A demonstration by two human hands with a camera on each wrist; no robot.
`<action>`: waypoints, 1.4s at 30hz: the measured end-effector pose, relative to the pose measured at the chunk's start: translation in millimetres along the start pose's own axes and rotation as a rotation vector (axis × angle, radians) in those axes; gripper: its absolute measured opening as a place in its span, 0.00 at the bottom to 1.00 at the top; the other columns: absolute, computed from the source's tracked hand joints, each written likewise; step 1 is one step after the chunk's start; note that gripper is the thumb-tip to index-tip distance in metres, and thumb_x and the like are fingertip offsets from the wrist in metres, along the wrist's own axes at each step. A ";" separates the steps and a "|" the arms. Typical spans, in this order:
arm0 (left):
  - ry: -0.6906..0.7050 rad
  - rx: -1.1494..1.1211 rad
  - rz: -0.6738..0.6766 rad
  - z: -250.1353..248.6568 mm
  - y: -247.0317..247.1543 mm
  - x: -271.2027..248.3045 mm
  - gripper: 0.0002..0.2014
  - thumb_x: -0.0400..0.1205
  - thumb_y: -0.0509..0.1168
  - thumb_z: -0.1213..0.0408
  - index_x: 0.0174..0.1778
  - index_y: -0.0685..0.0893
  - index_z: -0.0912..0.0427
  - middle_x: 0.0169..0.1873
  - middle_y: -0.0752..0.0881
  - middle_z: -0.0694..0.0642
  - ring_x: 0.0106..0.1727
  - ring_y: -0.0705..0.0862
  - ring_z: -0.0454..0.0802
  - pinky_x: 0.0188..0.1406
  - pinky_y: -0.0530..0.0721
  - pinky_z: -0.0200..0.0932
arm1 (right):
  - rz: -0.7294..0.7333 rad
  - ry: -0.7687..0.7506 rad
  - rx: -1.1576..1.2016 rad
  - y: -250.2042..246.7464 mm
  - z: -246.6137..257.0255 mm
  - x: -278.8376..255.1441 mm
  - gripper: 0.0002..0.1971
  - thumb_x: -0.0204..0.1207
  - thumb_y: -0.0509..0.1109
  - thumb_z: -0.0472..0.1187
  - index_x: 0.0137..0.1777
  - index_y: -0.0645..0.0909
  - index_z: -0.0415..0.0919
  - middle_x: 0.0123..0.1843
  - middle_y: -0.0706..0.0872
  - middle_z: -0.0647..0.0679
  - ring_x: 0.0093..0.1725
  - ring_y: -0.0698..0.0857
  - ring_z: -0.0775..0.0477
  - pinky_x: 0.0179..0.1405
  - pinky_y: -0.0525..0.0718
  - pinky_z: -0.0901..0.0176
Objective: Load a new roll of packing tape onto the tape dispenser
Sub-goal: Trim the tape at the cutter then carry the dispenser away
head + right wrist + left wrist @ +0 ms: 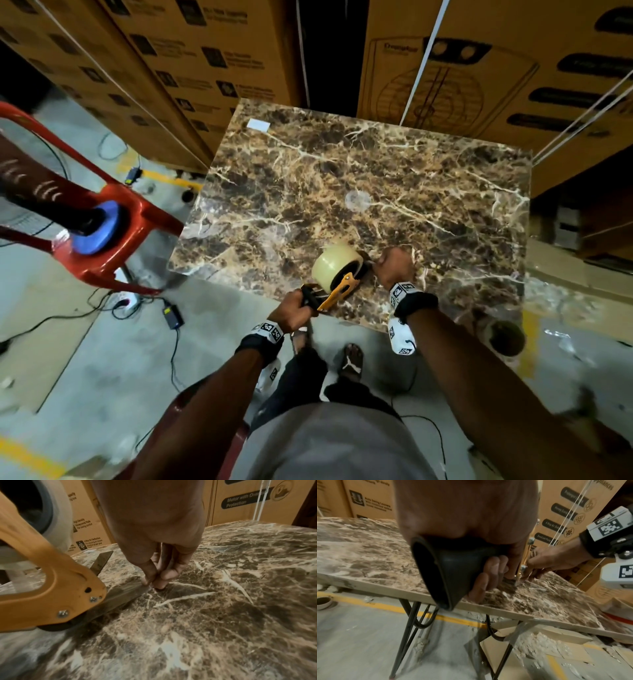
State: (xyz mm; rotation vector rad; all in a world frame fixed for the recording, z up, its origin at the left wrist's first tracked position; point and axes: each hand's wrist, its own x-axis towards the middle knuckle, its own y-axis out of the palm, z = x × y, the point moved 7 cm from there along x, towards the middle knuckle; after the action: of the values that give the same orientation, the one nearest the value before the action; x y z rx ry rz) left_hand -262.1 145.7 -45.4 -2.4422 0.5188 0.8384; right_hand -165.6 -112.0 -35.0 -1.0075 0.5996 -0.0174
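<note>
A yellow tape dispenser (339, 289) (51, 588) with a black handle (443, 574) stands on the marble table (411, 192) near its front edge. A clear roll of packing tape (335, 265) (60, 513) sits on its hub. My left hand (294, 310) (488, 574) grips the black handle. My right hand (394, 265) (154, 582) is just right of the dispenser's front, thumb and fingers pinching the free end of the clear tape strip (126, 592) down at the tabletop. The strip runs from the dispenser's roller to my fingertips.
A red plastic chair (113, 233) holding a blue-based object stands left of the table. Stacked cardboard boxes (212, 61) rise behind and to the right. Cables and a power adapter (173, 317) lie on the floor. A small white label (258, 124) is at the table's far left.
</note>
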 end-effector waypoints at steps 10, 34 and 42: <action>0.041 0.036 0.034 -8.7 12.6 -10.4 0.16 0.72 0.61 0.53 0.53 0.86 0.37 0.49 0.92 0.45 0.55 0.88 0.45 0.61 0.87 0.47 | -0.022 0.021 -0.174 -15.1 12.3 -0.4 0.10 0.77 0.77 0.35 0.55 0.85 0.33 0.55 0.90 0.34 0.55 0.89 0.33 0.43 0.80 0.53; 0.016 0.100 0.024 -29.5 7.1 -21.8 0.25 0.69 0.59 0.41 0.61 0.84 0.40 0.48 0.92 0.56 0.48 0.89 0.57 0.52 0.88 0.51 | -0.081 -0.461 0.054 24.5 -27.8 -40.0 0.31 0.73 0.65 0.19 0.76 0.81 0.38 0.76 0.82 0.37 0.74 0.81 0.36 0.76 0.75 0.54; -0.082 0.131 -0.006 -3.4 14.9 -4.1 0.23 0.69 0.61 0.55 0.59 0.87 0.49 0.45 0.92 0.56 0.46 0.88 0.56 0.51 0.90 0.54 | 0.148 -0.604 -0.306 68.5 -37.2 -56.2 0.40 0.80 0.66 0.36 0.91 0.54 0.40 0.92 0.53 0.43 0.91 0.51 0.39 0.89 0.56 0.37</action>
State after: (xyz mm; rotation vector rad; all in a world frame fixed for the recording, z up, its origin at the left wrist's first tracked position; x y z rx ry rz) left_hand -271.0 132.6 -45.4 -2.2796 0.5193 0.8702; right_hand -248.1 -87.9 -78.0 -1.1897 0.1185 0.5062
